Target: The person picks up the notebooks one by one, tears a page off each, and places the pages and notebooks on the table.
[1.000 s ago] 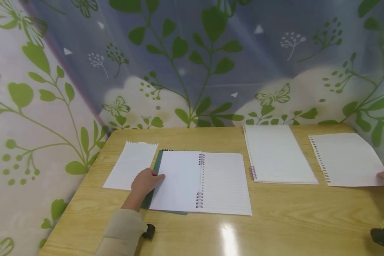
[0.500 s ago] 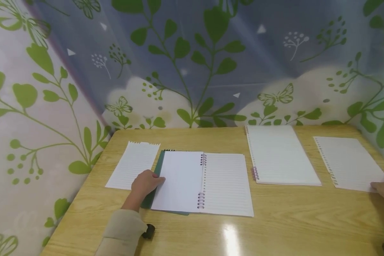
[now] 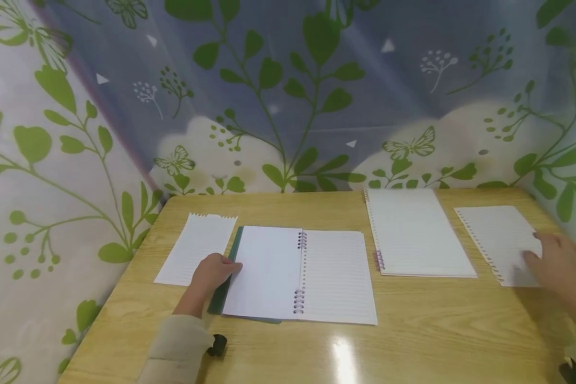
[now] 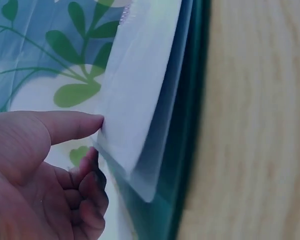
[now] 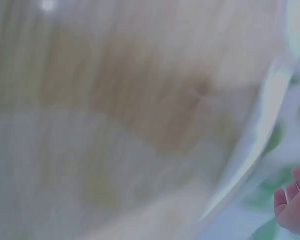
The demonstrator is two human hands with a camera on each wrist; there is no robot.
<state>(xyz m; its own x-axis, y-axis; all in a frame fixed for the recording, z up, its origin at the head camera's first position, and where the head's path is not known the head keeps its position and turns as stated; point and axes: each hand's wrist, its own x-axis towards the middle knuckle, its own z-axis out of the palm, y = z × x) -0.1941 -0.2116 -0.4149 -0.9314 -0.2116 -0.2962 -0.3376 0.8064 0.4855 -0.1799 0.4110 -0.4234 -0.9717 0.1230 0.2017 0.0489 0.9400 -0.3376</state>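
Observation:
An open spiral notebook (image 3: 338,277) lies on the table, with a blank left page (image 3: 269,272), a lined right page and a dark green cover under its left side. My left hand (image 3: 213,274) pinches the outer edge of the left page between thumb and fingers; in the left wrist view the pages (image 4: 135,95) lift slightly off the green cover (image 4: 190,125). At the right, a loose torn sheet (image 3: 496,234) with ragged holes lies on the table. My right hand (image 3: 561,269) hovers over its right edge, thumb and fingers apart, holding nothing.
A second torn sheet (image 3: 197,248) lies left of the notebook. A white lined pad with pink spiral (image 3: 417,232) lies between the notebook and the right sheet. Behind the wooden table (image 3: 413,330) hangs a leaf-patterned curtain (image 3: 278,106).
My right hand has let go of the loose sheet and shifted left over its edge; the sheet now lies flat, slightly further left. My left hand keeps its pinch on the page.

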